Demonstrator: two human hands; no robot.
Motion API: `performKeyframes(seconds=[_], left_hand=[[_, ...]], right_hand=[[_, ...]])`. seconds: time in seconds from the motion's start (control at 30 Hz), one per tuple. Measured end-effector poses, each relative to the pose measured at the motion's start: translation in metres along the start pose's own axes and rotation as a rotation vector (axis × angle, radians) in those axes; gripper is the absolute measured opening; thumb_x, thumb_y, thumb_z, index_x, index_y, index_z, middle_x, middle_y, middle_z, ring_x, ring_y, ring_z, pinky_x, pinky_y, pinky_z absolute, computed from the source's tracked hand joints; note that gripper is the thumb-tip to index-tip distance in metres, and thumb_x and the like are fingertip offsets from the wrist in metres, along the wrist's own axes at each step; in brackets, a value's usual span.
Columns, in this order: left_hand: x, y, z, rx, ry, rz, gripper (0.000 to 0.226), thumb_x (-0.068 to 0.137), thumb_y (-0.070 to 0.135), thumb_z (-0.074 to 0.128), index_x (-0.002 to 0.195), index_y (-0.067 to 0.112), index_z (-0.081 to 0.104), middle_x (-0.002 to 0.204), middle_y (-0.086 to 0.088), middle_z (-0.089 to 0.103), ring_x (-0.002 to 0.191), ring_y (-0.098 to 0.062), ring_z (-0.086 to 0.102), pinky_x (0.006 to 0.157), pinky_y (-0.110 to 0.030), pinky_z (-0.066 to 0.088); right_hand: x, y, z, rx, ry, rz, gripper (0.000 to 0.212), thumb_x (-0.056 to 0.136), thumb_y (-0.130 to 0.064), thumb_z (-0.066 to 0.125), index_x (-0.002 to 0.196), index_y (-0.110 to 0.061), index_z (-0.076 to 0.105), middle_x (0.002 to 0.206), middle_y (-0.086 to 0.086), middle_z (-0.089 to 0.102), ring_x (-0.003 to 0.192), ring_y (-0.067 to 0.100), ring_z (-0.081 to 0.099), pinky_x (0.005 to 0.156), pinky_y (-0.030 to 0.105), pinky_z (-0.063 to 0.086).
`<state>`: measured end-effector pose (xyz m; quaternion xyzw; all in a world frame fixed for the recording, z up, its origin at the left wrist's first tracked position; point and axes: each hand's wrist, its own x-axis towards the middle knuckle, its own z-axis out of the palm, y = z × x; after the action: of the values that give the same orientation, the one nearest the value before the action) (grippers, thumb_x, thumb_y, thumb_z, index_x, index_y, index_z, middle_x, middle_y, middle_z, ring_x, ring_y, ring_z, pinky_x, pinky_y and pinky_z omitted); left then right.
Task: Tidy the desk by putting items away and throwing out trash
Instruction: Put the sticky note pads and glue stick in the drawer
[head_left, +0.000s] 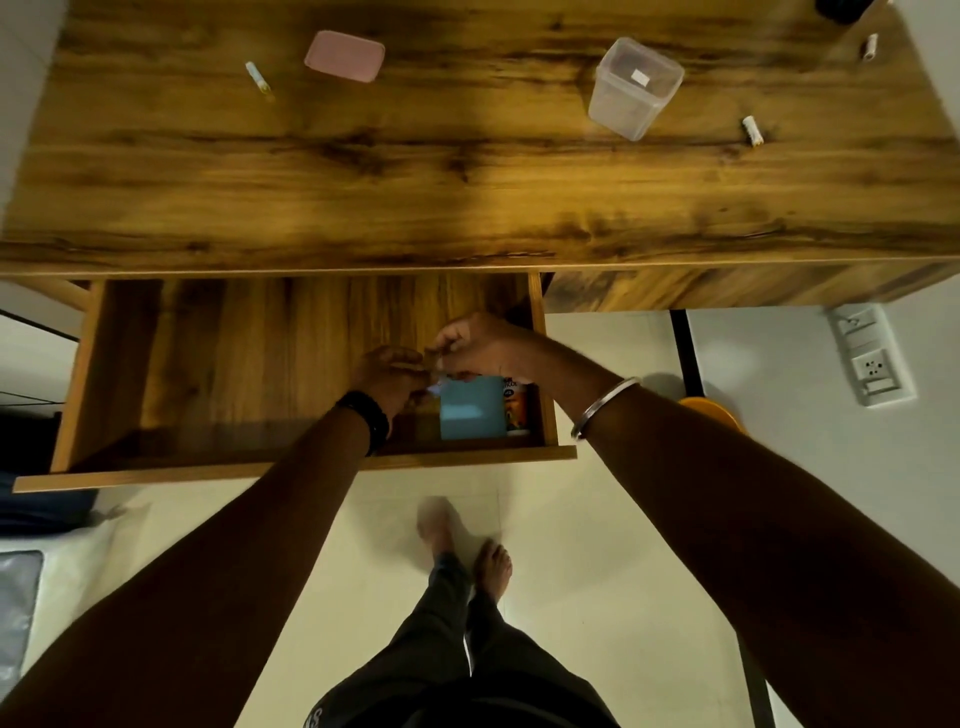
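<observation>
A: What is lying on the worktop (467, 171) right now?

B: I am counting five loose things, plus something dark cut off at the far right corner. One pink case (344, 55) is sitting far left of centre. One clear plastic container (634, 88) is lying tipped on its side, far right. Three small white tubes are scattered about: one (258, 77) just left of the pink case, one (752, 131) near the container, and one (870, 48) by the far right edge.

A: And which way are the tubes pointing?

B: The first two are running diagonally, far-left to near-right. The third is lying almost straight away from the person.

A: What are the hands doing?

B: Both are hovering together over the open drawer (218, 374), near its right end. The left hand (390, 370) and right hand (480, 345) are each making a closed grip, fingertips pinched on something small between them; I cannot tell what it is.

A: Anything in the drawer?

B: One blue box (472, 410) is standing in the near right corner, with one printed carton (517, 405) squeezed beside it against the right wall.

A: And the room?

B: The worktop is dark-grained wood. The floor (597, 519) is pale, the person is standing barefoot, and a switch panel (868, 353) is showing on the right wall.
</observation>
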<state>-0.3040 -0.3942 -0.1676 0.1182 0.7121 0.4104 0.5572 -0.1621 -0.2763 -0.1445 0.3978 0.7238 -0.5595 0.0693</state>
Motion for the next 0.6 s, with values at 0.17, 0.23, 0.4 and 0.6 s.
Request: performKeyframes(seconds=[0.17, 0.23, 0.4, 0.6], left_hand=[[-0.009, 0.000, 0.003, -0.190, -0.096, -0.021, 0.024, 0.082, 0.006, 0.077, 0.103, -0.002, 0.068, 0.083, -0.011, 0.073, 0.069, -0.021, 0.065, 0.057, -0.026, 0.055], [-0.010, -0.002, 0.003, -0.217, -0.110, -0.037, 0.015, 0.087, 0.002, 0.071, 0.101, 0.000, 0.066, 0.087, -0.014, 0.073, 0.073, -0.023, 0.070, 0.059, -0.028, 0.059], [-0.011, -0.007, 0.004, 0.044, -0.013, -0.082, 0.013, 0.090, -0.002, 0.066, 0.101, 0.005, 0.067, 0.092, -0.019, 0.072, 0.075, -0.026, 0.071, 0.066, -0.038, 0.063], [-0.017, -0.001, 0.006, 0.154, 0.024, -0.029, 0.011, 0.090, -0.001, 0.063, 0.090, 0.010, 0.067, 0.076, -0.014, 0.070, 0.057, -0.017, 0.068, 0.059, -0.033, 0.058]], right_hand=[[0.000, 0.001, -0.002, 0.034, -0.063, 0.019, 0.034, 0.085, -0.005, 0.083, 0.118, -0.006, 0.072, 0.109, 0.012, 0.076, 0.095, 0.018, 0.074, 0.076, 0.024, 0.060], [-0.003, 0.004, -0.006, -0.019, -0.095, 0.049, 0.034, 0.085, -0.008, 0.083, 0.117, -0.007, 0.072, 0.107, 0.008, 0.075, 0.096, 0.019, 0.074, 0.075, 0.024, 0.061], [-0.010, 0.022, 0.003, -0.538, -0.236, 0.126, 0.032, 0.085, -0.016, 0.084, 0.115, -0.017, 0.075, 0.102, -0.003, 0.068, 0.090, 0.015, 0.065, 0.075, 0.028, 0.059], [0.007, 0.052, 0.023, -0.594, -0.260, 0.214, 0.022, 0.068, -0.001, 0.084, 0.084, -0.014, 0.075, 0.102, 0.014, 0.073, 0.087, 0.033, 0.072, 0.075, 0.043, 0.065]])
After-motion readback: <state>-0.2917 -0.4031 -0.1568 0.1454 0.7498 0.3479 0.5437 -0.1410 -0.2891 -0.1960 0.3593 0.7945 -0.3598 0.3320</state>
